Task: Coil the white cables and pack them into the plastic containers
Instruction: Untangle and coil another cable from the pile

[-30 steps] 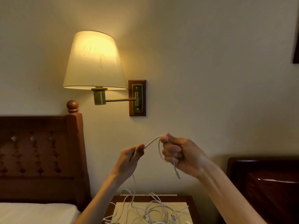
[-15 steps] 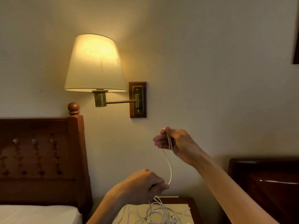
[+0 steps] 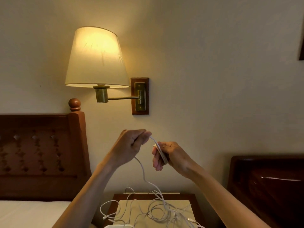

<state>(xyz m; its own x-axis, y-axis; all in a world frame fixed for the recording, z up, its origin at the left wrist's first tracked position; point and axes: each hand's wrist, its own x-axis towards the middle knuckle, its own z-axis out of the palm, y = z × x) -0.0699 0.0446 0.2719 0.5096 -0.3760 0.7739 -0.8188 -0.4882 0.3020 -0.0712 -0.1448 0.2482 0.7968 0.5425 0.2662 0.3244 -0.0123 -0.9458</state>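
Above the nightstand (image 3: 194, 197), both hands (image 3: 131, 148) (image 3: 167, 156) grip one white cable (image 3: 143, 171).

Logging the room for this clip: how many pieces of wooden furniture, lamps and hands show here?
Wooden furniture: 3 (headboard, nightstand, dark piece at right)
Wall lamps: 1
Hands: 2, left hand and right hand, both on the white cable
Total: 6

Left hand (image 3: 131, 146): we have raised it from the tangle to beside our right hand (image 3: 167, 155). White cable (image 3: 160, 151): now wrapped round our right fingers.
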